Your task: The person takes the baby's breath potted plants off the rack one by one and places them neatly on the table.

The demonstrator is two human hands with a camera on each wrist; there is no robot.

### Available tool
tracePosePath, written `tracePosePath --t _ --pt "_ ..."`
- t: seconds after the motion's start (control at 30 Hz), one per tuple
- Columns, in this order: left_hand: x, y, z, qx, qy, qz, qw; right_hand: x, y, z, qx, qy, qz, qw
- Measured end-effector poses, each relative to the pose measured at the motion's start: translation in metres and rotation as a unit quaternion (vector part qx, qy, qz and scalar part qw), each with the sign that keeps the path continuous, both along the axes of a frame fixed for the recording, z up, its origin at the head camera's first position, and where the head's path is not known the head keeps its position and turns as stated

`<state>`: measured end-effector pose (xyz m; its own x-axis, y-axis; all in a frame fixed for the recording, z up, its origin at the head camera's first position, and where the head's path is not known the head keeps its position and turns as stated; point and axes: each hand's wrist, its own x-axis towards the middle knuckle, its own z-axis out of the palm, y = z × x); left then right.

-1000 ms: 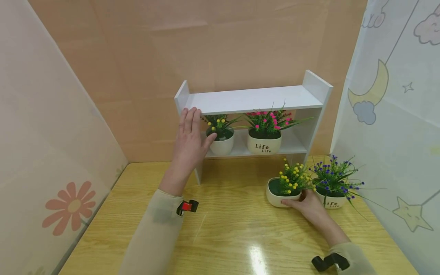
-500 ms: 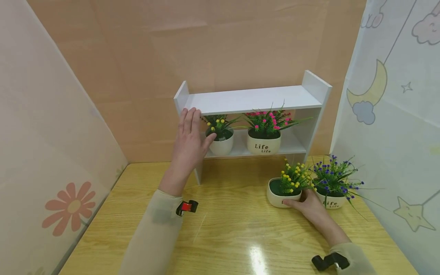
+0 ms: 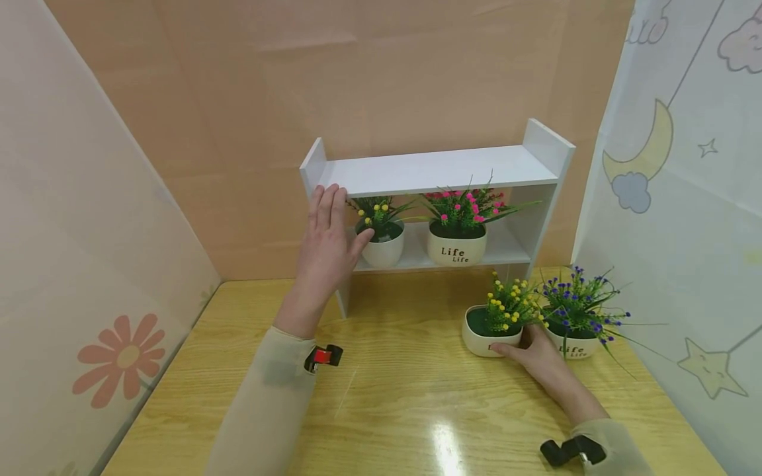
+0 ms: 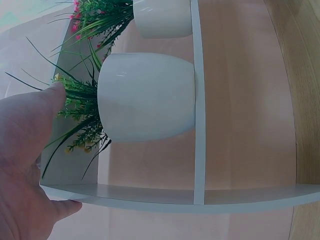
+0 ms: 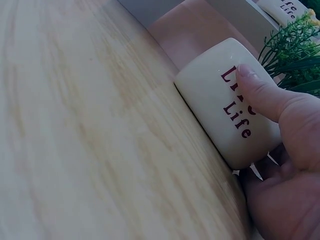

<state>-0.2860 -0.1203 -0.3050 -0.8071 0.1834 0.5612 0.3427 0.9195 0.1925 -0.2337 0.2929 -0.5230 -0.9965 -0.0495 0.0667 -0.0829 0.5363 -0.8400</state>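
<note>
The pot, on the table at five o'clock from the shelf, pinched by the right grip, appears light, rigid, slippery, best held low; left grip straight-fingered against shelf.

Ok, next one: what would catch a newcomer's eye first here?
Probably the white shelf unit against the tan backdrop, with a pink-flowered pot on its lower board and the left hand at its left end. Next, the right hand grips a yellow-flowered pot on the table in front of the unit's right half. Just right of that stands a blue-violet-flowered pot.
</note>
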Motion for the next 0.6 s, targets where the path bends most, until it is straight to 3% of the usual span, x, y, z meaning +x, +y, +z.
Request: tracePosePath --t 0.33,0.6 --pt "0.0008 -0.0007 0.0008 -0.002 -0.003 0.000 1.0000 0.0032 0.0006 0.0021 0.010 -0.019 -0.004 1.000" --pt "0.0010 -0.0006 0.0010 0.000 -0.003 -0.001 1.0000 0.0041 0.0010 -0.0006 -0.025 -0.016 0.009 1.000"
